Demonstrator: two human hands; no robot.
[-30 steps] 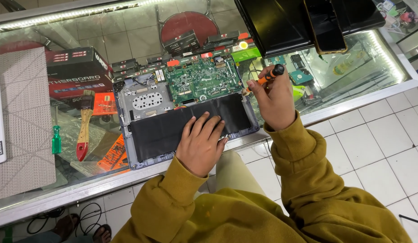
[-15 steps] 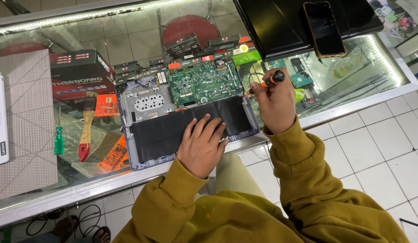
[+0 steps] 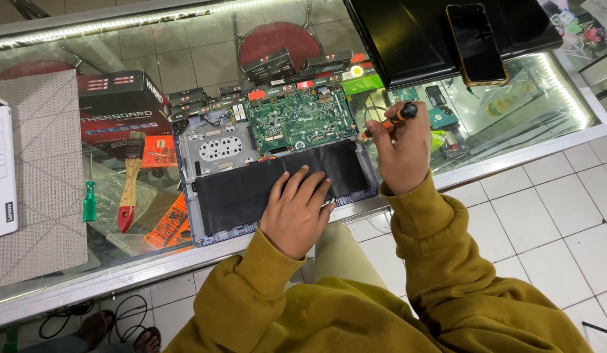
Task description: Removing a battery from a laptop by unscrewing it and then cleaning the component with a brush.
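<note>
Back cover already off the opened blue laptop (image 3: pixel 277 173) on the glass counter (image 3: pixel 512 153); green mainboard (image 3: pixel 297 117) exposed, flat black battery (image 3: pixel 251 186) still seated. Left hand (image 3: pixel 297 209) spread flat on battery. Orange-black screwdriver (image 3: pixel 388 121) gripped in right hand (image 3: pixel 398 147).

Glass counter (image 3: pixel 499 160) carries opened laptop (image 3: pixel 277 167), brush (image 3: pixel 129 189), screwdriver (image 3: pixel 89 201).

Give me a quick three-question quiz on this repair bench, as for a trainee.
1. True or false: the left hand rests flat on the black battery.
2. What does the right hand hold? A) brush B) screwdriver C) phone
3. What lies on the black lid at the top right?

Key: 1 true; 2 B; 3 a phone.
</note>
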